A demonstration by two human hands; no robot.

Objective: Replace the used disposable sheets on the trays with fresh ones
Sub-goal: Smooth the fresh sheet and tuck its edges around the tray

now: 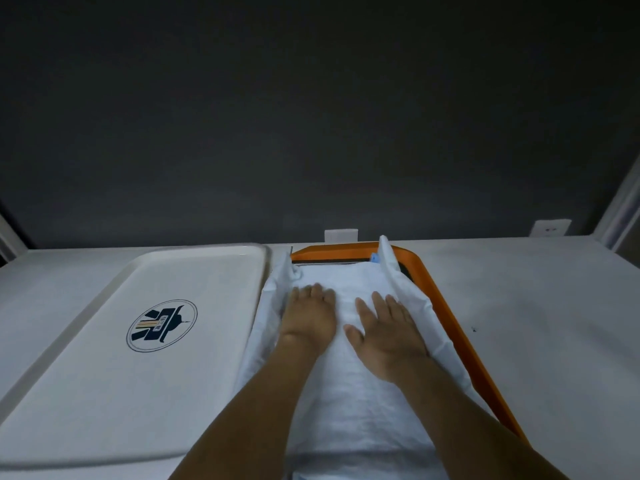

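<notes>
A person's two bare hands press down on a crumpled white disposable sheet (346,393) that lies inside an orange rectangular plastic tray (446,306) on a white table (536,323). The left hand (310,317) lies palm down near the sheet's left fold and the right hand (388,330) lies just beside it with fingers straight and spread; neither grasps anything. The sheet's two long edges stand up along the tray's sides, and the left one hides that rim. A small blue scrap (375,258) shows at the far right corner of the tray, too small to identify. Just to the left sits a white rectangular plastic tray (194,251) lined with a smooth white sheet (104,375) printed with a round dark blue emblem (161,325). A dark grey wall (311,116) rises behind the table, with a white wall socket (550,227) at its foot.
</notes>
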